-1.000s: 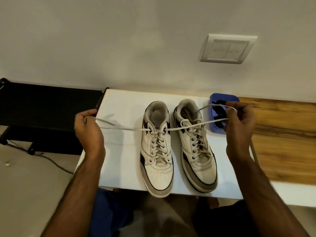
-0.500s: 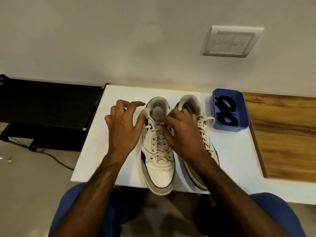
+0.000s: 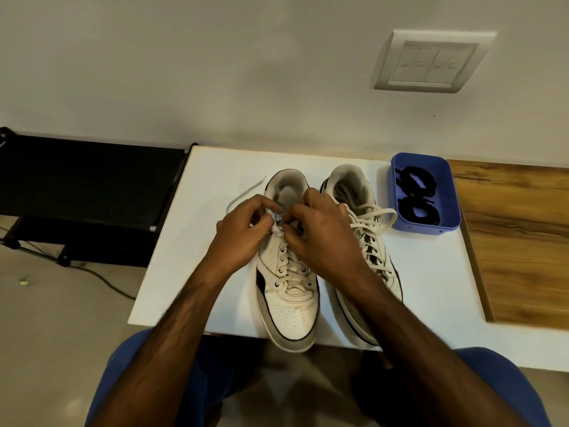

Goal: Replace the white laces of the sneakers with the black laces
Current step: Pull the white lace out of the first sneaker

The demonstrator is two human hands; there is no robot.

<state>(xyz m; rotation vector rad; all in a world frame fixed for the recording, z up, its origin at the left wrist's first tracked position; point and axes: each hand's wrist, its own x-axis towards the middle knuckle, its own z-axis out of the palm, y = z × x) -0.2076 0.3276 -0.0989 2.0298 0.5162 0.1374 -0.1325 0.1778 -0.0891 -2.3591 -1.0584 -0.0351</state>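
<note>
Two white sneakers stand side by side on the white table [image 3: 200,272], toes toward me. The left sneaker [image 3: 291,306] has a white lace [image 3: 288,263] threaded through its eyelets, with a loose end [image 3: 243,194] trailing on the table behind my left hand. My left hand [image 3: 243,235] and my right hand [image 3: 320,238] meet over the top eyelets of that shoe, fingers curled and pinching the white lace near the tongue. The right sneaker [image 3: 366,229] is partly hidden by my right forearm; its white lace loops out to the right. Two coiled black laces [image 3: 415,192] lie in a blue tray [image 3: 452,208].
A wooden countertop [image 3: 517,241] adjoins the table on the right. A black rack [image 3: 86,186] stands to the left, with a cable on the floor. A switch plate [image 3: 431,61] is on the wall. My blue-clad knees sit below the table's front edge.
A second ago my hands held the lace ends stretched wide apart. They came together over the left sneaker's top eyelets, and the fingers now pinch the lace there.
</note>
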